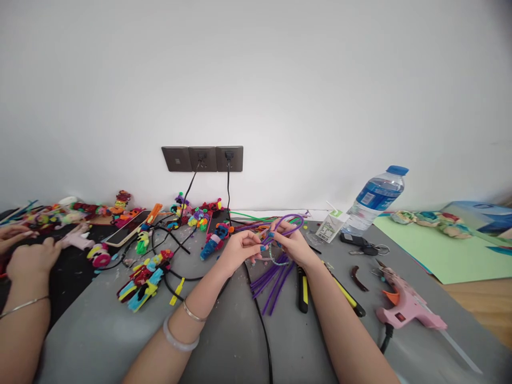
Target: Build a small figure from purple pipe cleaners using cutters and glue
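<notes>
- At the far left, two hands of another person (34, 261) are seen over a black surface (78, 285); a metal bangle is worn on the nearer wrist.
- Just beside these hands, a pale pink figure (78, 238) is seen, and a phone (127, 229) is placed behind it to the right.
- On the grey mat (100, 341), several colourful fuzzy figures (146, 280) are laid among black cables, and a blue one (214, 241) is found nearer to the middle.
- On the wall above, two black plugs are inserted in the dark socket panel (202, 159).
- By the left hand (242, 248), a purple pipe cleaner (287, 217) is held above the mat, with thumb and fingers pressed together on it; a silver bangle and a pale bangle are worn on this arm.
- Under the hands, more purple stems (260, 281) are spread on the mat.
- By the right hand (298, 242), the same pipe cleaner is pinched, where it is bent in a loop; the fingers are closed on it.
- Near the right forearm, a yellow-and-black handle (303, 298) is seen.
- Farther right, a small carton (330, 226), a water bottle (374, 197) and keys (370, 249) are grouped.
- At the right, a pink glue gun (408, 304) is laid before green paper (444, 261).
</notes>
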A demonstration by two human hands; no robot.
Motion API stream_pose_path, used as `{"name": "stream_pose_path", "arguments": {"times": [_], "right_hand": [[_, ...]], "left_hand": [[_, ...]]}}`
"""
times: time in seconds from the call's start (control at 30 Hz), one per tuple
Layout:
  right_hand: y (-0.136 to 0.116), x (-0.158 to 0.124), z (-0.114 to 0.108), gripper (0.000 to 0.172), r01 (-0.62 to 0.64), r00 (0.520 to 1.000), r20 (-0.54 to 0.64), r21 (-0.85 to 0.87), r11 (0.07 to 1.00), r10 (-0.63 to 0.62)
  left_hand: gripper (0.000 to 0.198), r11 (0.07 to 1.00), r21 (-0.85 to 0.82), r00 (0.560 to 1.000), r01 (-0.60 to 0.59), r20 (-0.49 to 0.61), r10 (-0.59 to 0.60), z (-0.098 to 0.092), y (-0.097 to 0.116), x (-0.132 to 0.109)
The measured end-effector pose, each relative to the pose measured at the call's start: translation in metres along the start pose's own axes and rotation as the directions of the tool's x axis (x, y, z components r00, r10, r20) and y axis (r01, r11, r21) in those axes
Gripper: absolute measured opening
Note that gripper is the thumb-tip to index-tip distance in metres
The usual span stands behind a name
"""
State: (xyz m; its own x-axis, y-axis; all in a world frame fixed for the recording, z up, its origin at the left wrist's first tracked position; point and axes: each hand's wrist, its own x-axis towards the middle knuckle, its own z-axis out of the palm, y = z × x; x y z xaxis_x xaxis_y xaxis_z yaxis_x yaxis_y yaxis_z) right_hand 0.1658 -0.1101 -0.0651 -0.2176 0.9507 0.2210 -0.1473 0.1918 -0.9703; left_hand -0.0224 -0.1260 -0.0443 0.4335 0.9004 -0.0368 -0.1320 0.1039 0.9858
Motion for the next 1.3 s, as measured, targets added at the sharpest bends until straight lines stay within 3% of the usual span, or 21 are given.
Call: {"name": "stream_pose_path", "arguments": {"times": [0.1,0.17,0.3,0.4,0.8,1.17,1.3], "right_hand": [[0.0047,0.0011,-0.0023,0.027,0.041,0.998,-0.043,-0.020,0.999,-0.041],[0.0065,0.0014,-0.0025,0.025,0.058,0.997,-0.048,-0.017,0.998,-0.059],[0.0060,0.0014,-0.0011,0.026,0.056,0.997,-0.059,-0.034,0.998,-0.058],[0.0046,0.0013,-0.0005,0.027,0.047,0.996,-0.071,-0.031,0.998,-0.049],[0.0009,0.0011,0.0020,0.028,0.072,0.992,-0.107,-0.010,0.997,-0.073],[0.0043,0.0008,-0.0007,0.026,0.055,0.996,-0.067,0.004,0.998,-0.055],[0.0020,0.0013,0.0014,0.029,0.034,0.997,-0.067,0.047,0.998,-0.031]], "left_hand": [[0.033,0.999,0.027,0.998,-0.047,-0.047,0.048,-0.0019,-0.0021,0.0017],[0.026,0.985,0.139,0.990,-0.102,-0.081,0.114,-0.0025,-0.0030,0.0018],[0.008,0.846,0.478,0.940,-0.237,-0.108,0.324,-0.0017,-0.0023,-0.0004],[0.004,0.771,0.576,0.915,-0.271,-0.096,0.392,-0.0002,-0.0004,-0.0029],[0.008,0.824,0.480,0.909,-0.302,-0.117,0.401,0.0019,0.0024,-0.0041],[0.011,0.774,0.541,0.896,-0.329,-0.079,0.437,0.0011,-0.0039,-0.0031],[0.010,0.818,0.485,0.911,-0.308,-0.098,0.401,0.0008,-0.0056,-0.0023]]}}
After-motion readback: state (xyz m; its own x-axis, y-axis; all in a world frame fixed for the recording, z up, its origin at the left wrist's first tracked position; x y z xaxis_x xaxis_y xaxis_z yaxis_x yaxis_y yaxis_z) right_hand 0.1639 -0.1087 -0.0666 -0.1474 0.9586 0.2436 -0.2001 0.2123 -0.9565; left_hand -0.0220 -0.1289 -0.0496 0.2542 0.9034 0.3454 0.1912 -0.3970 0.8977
